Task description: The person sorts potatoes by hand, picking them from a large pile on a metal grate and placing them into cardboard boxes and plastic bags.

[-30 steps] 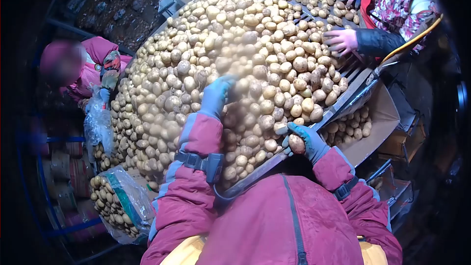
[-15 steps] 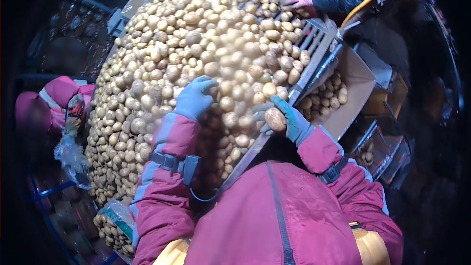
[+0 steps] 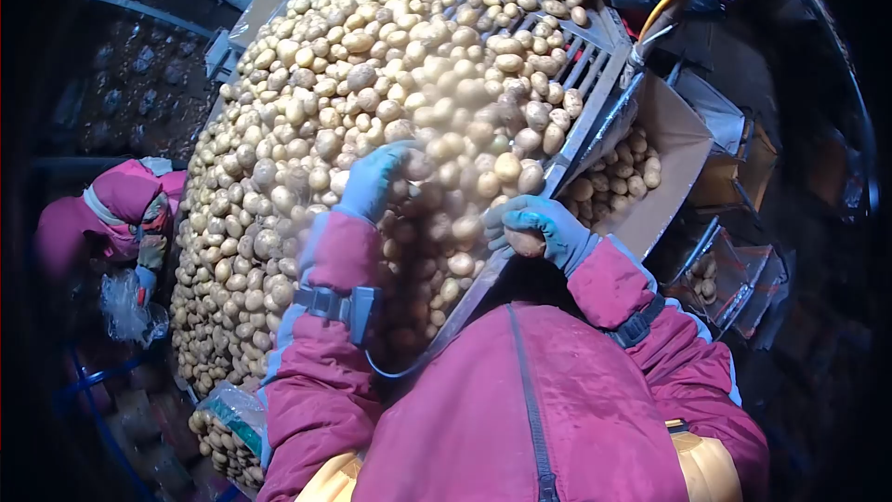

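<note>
Sorting step: right hand is gripping one potato at the table edge, left hand lying open on the heap; next, I judge, a carry toward the box at two o'clock.

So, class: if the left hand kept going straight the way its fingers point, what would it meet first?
The left hand points up into the potato pile, so it would most likely meet the potatoes right at its fingertips; it may touch them already, though motion blur leaves that unclear.
</note>
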A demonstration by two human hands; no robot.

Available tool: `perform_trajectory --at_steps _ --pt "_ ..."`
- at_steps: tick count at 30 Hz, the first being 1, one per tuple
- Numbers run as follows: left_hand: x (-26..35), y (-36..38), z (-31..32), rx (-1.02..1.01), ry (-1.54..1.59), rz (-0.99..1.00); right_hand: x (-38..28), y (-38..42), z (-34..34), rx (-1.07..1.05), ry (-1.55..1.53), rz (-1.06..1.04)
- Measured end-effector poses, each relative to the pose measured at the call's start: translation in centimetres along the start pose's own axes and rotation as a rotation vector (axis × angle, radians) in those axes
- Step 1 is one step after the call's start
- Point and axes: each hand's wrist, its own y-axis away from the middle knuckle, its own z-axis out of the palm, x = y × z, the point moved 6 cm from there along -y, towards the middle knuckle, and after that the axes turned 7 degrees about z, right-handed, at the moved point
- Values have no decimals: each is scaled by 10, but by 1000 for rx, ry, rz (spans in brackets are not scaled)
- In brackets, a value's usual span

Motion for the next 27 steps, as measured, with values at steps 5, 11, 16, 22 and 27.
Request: perform_trajectory --at_steps 5,11,16,22,27 --pt "18 32 46 -38 795 -362 -10 11 21 64 43 134" --pt "28 57 86 -72 945 -359 -19 33 17 85 -91 173" --pt "52 59 121 -162 814 -336 -22 61 3 174 2 130" --pt "57 52 166 -115 640 -349 -15 118 -50 317 87 71" --pt "83 52 206 -337 641 -342 12 163 -110 408 -181 21"
